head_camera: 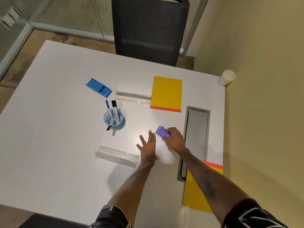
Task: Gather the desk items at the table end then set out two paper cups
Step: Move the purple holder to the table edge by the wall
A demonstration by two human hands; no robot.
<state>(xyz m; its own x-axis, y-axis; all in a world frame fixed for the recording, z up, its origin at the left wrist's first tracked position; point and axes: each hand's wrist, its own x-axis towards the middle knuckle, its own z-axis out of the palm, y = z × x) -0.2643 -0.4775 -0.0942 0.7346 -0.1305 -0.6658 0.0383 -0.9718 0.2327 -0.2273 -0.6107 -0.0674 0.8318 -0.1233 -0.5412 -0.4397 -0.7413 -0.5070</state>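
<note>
Near the middle of the white table (49, 112), in the head view, the right hand (174, 139) has its fingers curled over the near end of a small purple plastic stapler (162, 131), which appears to rest on the tabletop just left of the grey cable hatch (196, 129). The left hand (148, 147) is released, fingers spread flat close beside the stapler, gripping nothing.

To do this pickup well, I would close the right fingers firmly across the stapler's sides, lift it straight up clear of the hatch rim, and carry it toward the far end, where the yellow notepad with a red edge (166, 94), blue plastic hole punch (98, 87), clear acrylic name holder (133, 97) and blue mesh pen cup with markers (114, 119) lie. The free left hand could take the second clear acrylic holder (116, 156) just beside it.

Only one white paper cup stack (226, 78) shows, at the far right corner; how many cups it holds cannot be told. A second yellow notepad (194, 195) is partly covered by the right forearm. The holder's faint lettering is unreadable.
</note>
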